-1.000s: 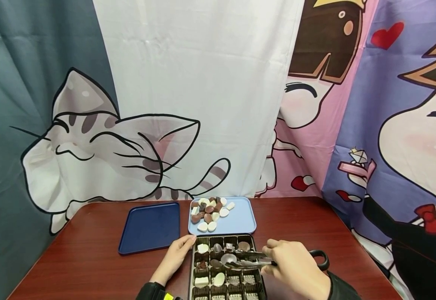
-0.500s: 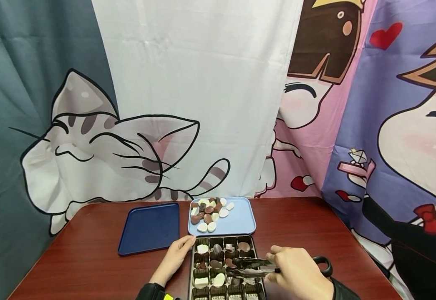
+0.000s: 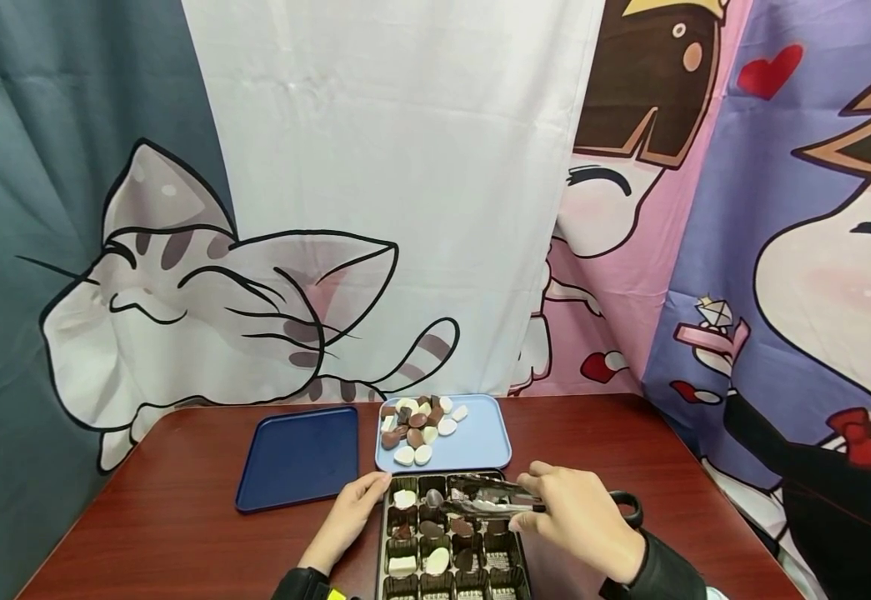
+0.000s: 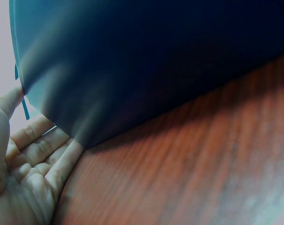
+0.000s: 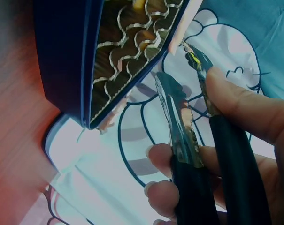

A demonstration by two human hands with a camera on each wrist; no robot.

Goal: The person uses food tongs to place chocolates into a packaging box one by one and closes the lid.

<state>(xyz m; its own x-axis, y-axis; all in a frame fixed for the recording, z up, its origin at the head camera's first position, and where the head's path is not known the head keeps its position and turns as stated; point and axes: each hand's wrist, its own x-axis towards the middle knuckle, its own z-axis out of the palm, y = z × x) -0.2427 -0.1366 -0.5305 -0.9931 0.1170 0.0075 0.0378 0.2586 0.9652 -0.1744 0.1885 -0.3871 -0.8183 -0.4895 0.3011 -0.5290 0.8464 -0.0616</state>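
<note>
My left hand [image 3: 351, 512] holds the far left corner of a dark box [image 3: 383, 542]. Its thumb and fingers meet the blue wall in the left wrist view. My right hand [image 3: 583, 518] grips black-handled metal tongs [image 3: 498, 502], whose tips are apart above the box's far rows. No piece shows between the tips in the right wrist view. Compartments in the box hold chocolates, among them a cream oval [image 3: 438, 561], a white block [image 3: 402, 566], a brown piece [image 3: 461, 527] and a dark piece [image 3: 465, 559]. The tongs partly hide the far right compartments.
Behind the box, a light blue tray [image 3: 480, 442] carries a heap of white, cream and brown chocolates [image 3: 416, 423]. A dark blue tray [image 3: 300, 458] lies to the left on the reddish wooden table [image 3: 172, 500]. A printed curtain [image 3: 405, 167] hangs behind.
The tongs dipped toward the third row, then rose and moved back over the far rows. A dark chocolate now lies in a third-row compartment that was bare. The left hand stayed put.
</note>
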